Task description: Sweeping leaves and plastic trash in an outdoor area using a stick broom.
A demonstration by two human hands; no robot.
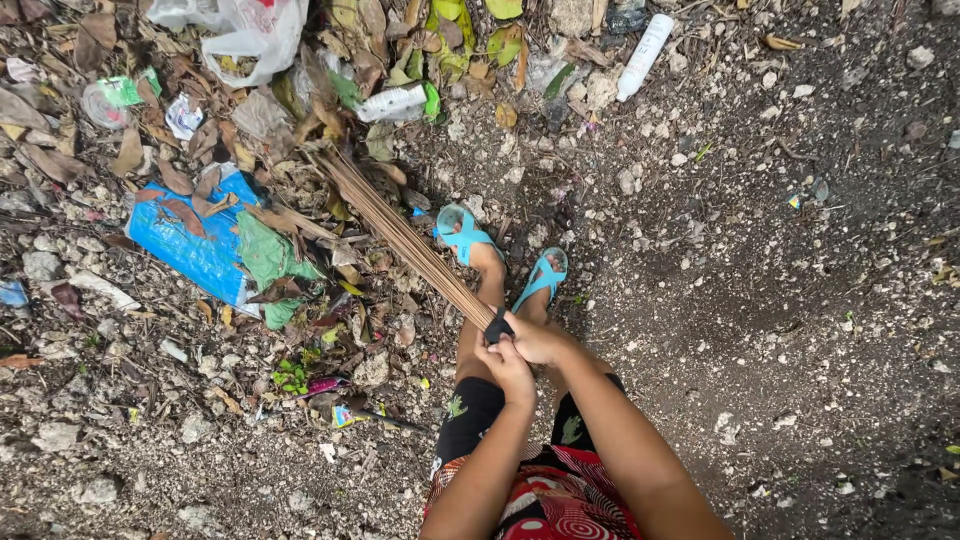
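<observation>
Clutching the stick broom [410, 245] at its bound end, left hand [508, 368] and right hand [535, 340] keep a closed grip; far left, a white plastic bag [250, 35] lies crumpled, contents unclear.

An outdoor dirt yard, probably a dumping spot: stony ground [760, 300] right of the hands, leaf-strewn litter [230, 150] upper left.

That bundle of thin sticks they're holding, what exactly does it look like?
The stick broom is a bundle of thin, stiff brown ribs bound at a dark end. Both hands grip that end: the left hand and the right hand. It slants up and left, with its splayed tips resting in dry leaves and litter beside a blue plastic wrapper.
</observation>
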